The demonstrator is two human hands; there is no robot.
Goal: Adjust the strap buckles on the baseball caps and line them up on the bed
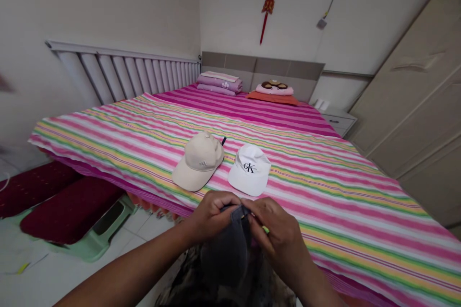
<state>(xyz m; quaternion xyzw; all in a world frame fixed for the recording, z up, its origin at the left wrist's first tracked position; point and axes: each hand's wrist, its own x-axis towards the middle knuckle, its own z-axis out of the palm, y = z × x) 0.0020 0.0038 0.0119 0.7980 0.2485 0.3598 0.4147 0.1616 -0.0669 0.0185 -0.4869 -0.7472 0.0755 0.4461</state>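
Note:
Both hands hold a dark grey cap [226,254] low in front of me, over my lap. My left hand [216,213] grips its edge at the strap, thumb and fingers closed. Opposite it, my right hand [275,230] pinches the strap end, close to a small metal-looking buckle. The fingers partly hide the strap, and the cap's lower part is in shadow. On the bed beyond my hands lie a beige cap [201,156], its dark strap end sticking out at the right, and a white cap [251,168] with black letters. Both their brims point towards me.
The bed [342,192] has a striped cover, with folded purple bedding [219,84] and a pink pillow [275,89] by the headboard [237,62]. A green stool [104,235] with a dark red cushion stands left. A white nightstand [338,120] is at the far right.

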